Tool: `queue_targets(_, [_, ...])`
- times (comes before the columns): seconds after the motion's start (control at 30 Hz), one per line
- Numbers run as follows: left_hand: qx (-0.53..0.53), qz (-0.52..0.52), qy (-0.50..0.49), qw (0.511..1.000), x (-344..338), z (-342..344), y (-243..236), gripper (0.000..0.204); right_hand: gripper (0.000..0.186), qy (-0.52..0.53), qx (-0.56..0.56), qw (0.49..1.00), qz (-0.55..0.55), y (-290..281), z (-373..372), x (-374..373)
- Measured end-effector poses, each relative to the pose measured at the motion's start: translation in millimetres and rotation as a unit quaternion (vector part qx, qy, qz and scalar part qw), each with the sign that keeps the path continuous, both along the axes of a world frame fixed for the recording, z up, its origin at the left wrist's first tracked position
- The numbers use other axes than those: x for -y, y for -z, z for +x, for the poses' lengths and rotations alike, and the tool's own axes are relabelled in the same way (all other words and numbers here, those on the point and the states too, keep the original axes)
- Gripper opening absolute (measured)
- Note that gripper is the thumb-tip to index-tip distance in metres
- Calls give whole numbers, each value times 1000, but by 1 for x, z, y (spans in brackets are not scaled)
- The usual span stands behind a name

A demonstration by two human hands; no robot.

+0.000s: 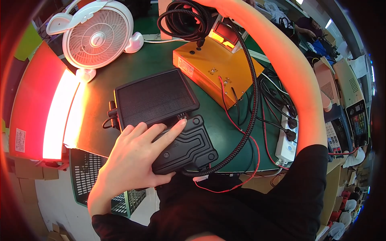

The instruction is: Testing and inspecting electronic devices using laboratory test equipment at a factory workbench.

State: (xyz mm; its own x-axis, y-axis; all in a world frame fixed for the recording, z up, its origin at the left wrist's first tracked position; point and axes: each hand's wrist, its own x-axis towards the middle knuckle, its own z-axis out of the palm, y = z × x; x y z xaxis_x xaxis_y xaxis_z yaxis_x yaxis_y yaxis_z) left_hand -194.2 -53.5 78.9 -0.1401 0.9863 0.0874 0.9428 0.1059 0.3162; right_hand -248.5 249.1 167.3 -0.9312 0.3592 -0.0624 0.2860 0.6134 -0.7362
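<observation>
My left hand (138, 154) lies across a black moulded box (187, 144) with raised ribs, at the table's near edge. Its index finger stretches to the box's far side and its thumb sits at the near edge, so the hand grips the box. Just beyond is a flat black panel (155, 96) with a fine mesh face. A black corrugated cable (252, 100) runs from the box up to a bundle. At the top my right hand (201, 8) holds the coiled cable (177, 20); coils partly hide its fingers.
An orange metal box (217, 70) with a lit display unit (227, 36) stands beyond the panel. A white fan (98, 34) is at the far left, beside a glowing lamp panel (60, 112). A power strip (286, 138) and tangled wires lie right; a green basket (86, 172) stands below the edge.
</observation>
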Motion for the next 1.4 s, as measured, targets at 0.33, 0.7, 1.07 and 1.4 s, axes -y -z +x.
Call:
queue_targets(0.33, [-8, 22, -9, 1000, -2, 2, 1, 93, 43, 45, -98, 992, 71, 28, -14, 10])
queue_targets(0.7, [-18, 259, -105, 960, 26, -10, 24, 57, 23, 115, -205, 955, -179, 104, 69, -31])
queue_targets(1.07, [599, 136, -301, 729, 94, -31, 80, 74, 24, 48, -164, 985, 5, 147, 107, 0])
queue_targets(1.4, [655, 102, -280, 695, 63, -22, 63, 75, 26, 84, -235, 964, 92, 152, 114, 1])
